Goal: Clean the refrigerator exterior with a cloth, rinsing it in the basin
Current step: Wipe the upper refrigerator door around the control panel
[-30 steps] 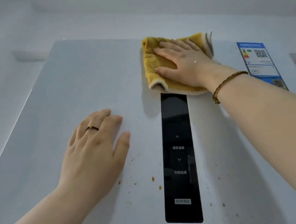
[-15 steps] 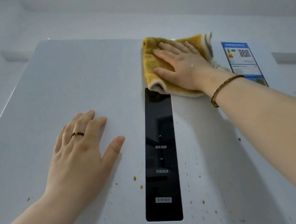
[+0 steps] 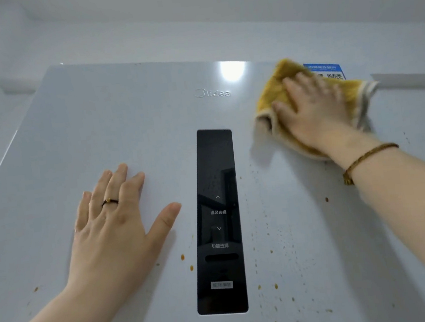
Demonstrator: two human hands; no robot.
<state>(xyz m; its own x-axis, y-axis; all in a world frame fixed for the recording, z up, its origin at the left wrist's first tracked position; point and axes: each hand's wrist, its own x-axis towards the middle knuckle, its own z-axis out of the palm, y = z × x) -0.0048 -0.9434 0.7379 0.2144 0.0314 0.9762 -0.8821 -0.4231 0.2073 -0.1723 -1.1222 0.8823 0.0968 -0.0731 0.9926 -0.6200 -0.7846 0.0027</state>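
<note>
While left hand [image 3: 108, 232] stays splayed, right hand [image 3: 316, 113] flat on cloth [image 3: 272, 94], now overlapping label [image 3: 323, 68].

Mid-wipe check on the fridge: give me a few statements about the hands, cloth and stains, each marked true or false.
1. The right hand presses the cloth flat against the fridge door. True.
2. The cloth covers the control panel. False: it sits above and to the right of the panel and overlaps the blue label.
3. The left hand grips a second cloth. False: it rests flat on the door with fingers spread and holds nothing.
4. Brown specks dot the door to the right of the panel, below the cloth. True.
5. The basin is in view. False: no basin shows in this view.
</note>
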